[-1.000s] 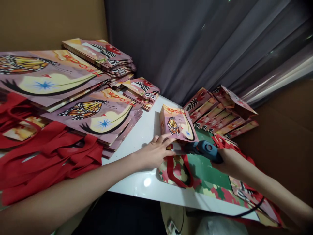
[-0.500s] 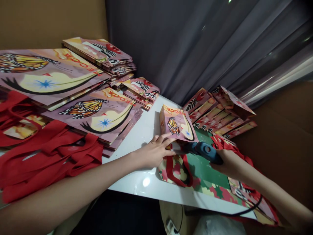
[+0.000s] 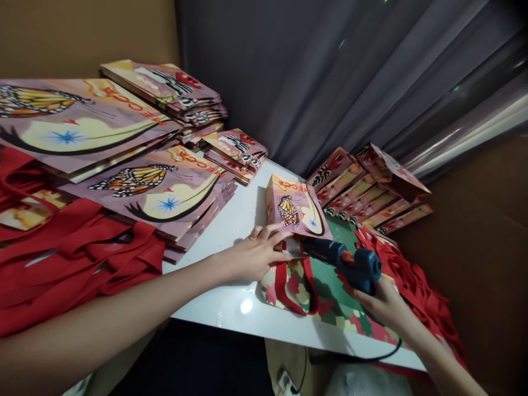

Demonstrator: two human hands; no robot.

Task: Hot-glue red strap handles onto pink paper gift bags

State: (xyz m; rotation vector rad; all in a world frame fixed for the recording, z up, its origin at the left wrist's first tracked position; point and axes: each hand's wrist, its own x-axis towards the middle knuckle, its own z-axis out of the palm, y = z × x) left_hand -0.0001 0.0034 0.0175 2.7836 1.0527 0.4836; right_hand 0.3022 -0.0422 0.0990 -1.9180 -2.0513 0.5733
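A small butterfly-printed bag (image 3: pixel 295 206) lies on the table, its near end partly opened. My left hand (image 3: pixel 258 254) rests at that near end, fingers spread over the edge. Wrapped around the handle of a dark blue glue gun (image 3: pixel 346 258) is my right hand (image 3: pixel 381 300); the gun's nozzle points left at the bag's opening and its tip is hidden there. Under them lies a green bag with a camouflage-like pattern (image 3: pixel 334 283), and a red ribbon handle (image 3: pixel 282 286) loops from near the opening over it.
Flat printed bags (image 3: pixel 165 192) are stacked at the left beside red ribbons (image 3: pixel 82 258). Upright bags (image 3: pixel 363 190) stand at the back right. More red ribbons (image 3: pixel 412 291) lie at the right edge. A grey curtain (image 3: pixel 280 71) hangs behind.
My right hand has turned and shifted down with the glue gun, whose body now shows more fully. The left hand stays at the bag's near end, and the view has shifted slightly.
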